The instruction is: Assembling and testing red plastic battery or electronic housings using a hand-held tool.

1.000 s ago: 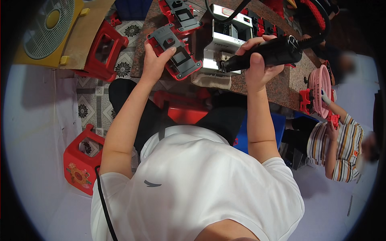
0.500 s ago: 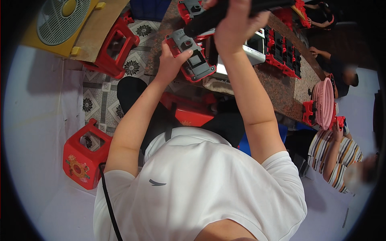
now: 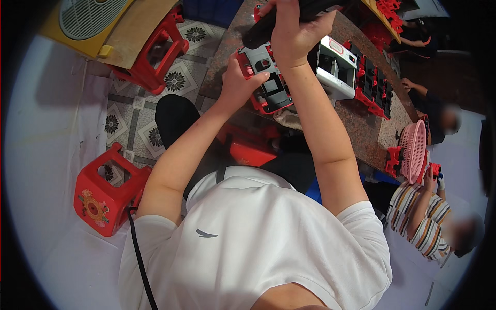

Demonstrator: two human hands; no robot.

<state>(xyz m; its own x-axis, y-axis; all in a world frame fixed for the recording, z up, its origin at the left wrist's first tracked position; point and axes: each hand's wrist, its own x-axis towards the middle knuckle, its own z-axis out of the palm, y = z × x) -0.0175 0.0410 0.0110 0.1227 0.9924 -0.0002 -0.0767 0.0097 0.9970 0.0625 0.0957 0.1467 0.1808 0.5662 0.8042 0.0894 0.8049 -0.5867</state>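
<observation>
My left hand [image 3: 240, 87] grips a grey-and-red plastic housing [image 3: 276, 94] by its left side, thumb laid over the top face. The housing has dark rectangular recesses and rests at the near edge of the speckled stone table [image 3: 354, 126]. In my right hand [image 3: 293, 44] is a long black cylindrical tool [image 3: 261, 32], which looks like an electric screwdriver. Its body slants across the far end of the housing, and its working tip is hidden. My right forearm covers part of the housing's right side.
A white box-shaped device [image 3: 336, 67] stands right of my right forearm. Beyond it lie rows of black-and-red parts [image 3: 373, 85]. A pink basket [image 3: 413, 150] stands at the table's right end, near a co-worker in stripes [image 3: 421, 217]. Red stools [image 3: 108, 191] and a yellow fan [image 3: 90, 20] are at left.
The view has shifted somewhat. My left hand and the housing appear farther right and slightly nearer. My right hand still holds the black tool over the housing, now covering more of its right side.
</observation>
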